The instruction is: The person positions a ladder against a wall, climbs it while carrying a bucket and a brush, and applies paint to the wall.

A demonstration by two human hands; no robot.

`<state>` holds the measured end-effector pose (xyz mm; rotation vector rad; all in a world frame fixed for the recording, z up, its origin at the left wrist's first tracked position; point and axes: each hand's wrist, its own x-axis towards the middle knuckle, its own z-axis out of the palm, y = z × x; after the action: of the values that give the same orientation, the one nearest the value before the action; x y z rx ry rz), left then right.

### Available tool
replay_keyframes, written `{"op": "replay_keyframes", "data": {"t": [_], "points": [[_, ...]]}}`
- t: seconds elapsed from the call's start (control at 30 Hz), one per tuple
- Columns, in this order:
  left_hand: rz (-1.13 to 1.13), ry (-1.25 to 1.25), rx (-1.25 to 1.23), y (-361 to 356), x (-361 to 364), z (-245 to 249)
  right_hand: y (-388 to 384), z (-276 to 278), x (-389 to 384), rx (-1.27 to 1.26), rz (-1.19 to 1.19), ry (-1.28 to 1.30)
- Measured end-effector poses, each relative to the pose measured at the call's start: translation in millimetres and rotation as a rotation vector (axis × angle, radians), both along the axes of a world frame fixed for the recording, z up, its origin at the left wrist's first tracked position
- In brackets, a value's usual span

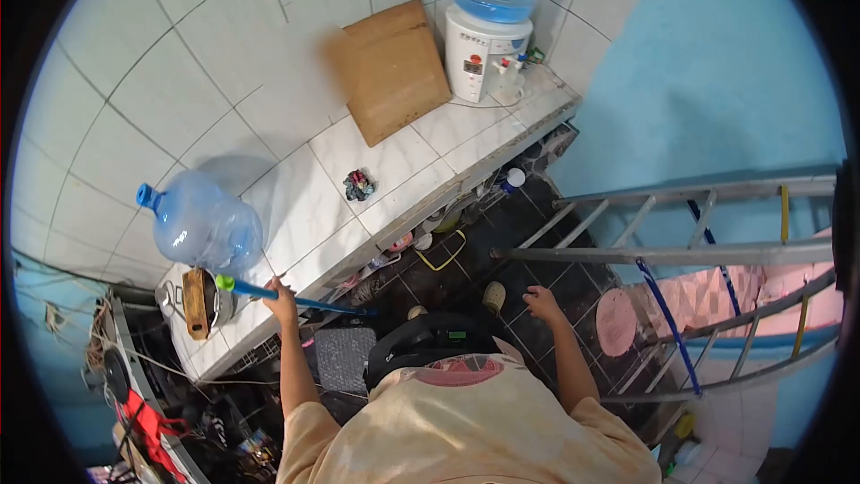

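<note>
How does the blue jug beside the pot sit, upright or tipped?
Tipped: the blue jug lies on its side on the counter, cap pointing sideways.

Wears a loose, short-sleeved cotton T-shirt (475, 435) in pale cream-yellow, mottled with faint orange blotches across the shoulders. Carries a rounded dark-red print (461, 369) just under the neckline, edged in a lighter tone. Ends in wide sleeve hems (309, 421) above the elbows, leaving the forearms, the left hand (283, 298) and the right hand (541, 303) bare. Bears a curved black piece (428, 339) in front of the chest, with a small green mark on it; too foreshortened to tell what it is. Stands in tan, rounded footwear (494, 296), seen only as toe ends far below.
</note>
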<state>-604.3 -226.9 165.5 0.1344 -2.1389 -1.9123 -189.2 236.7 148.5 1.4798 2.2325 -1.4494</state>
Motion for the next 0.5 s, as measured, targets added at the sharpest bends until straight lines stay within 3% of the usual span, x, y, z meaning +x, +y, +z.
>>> {"op": "replay_keyframes", "data": {"t": [0.03, 0.2, 0.3, 0.5], "points": [[-0.041, 0.001, -0.044, -4.2, 6.6, 11.2, -4.5, -0.9, 2.7, -0.005, -0.017, 0.001], [0.056, 0.102, -0.094, -81.5, -16.8, 32.9, -15.6, 28.1, -30.3, 0.144, 0.344, -0.064], [0.126, 0.073, -0.178, -114.2, -17.0, 73.5, -10.4, 23.3, -55.2, 0.19, 0.349, -0.004], [0.05, -0.065, -0.331, -107.4, -24.9, 7.0, -22.0, 34.3, -97.9, 0.188, 0.419, 0.095]]}}
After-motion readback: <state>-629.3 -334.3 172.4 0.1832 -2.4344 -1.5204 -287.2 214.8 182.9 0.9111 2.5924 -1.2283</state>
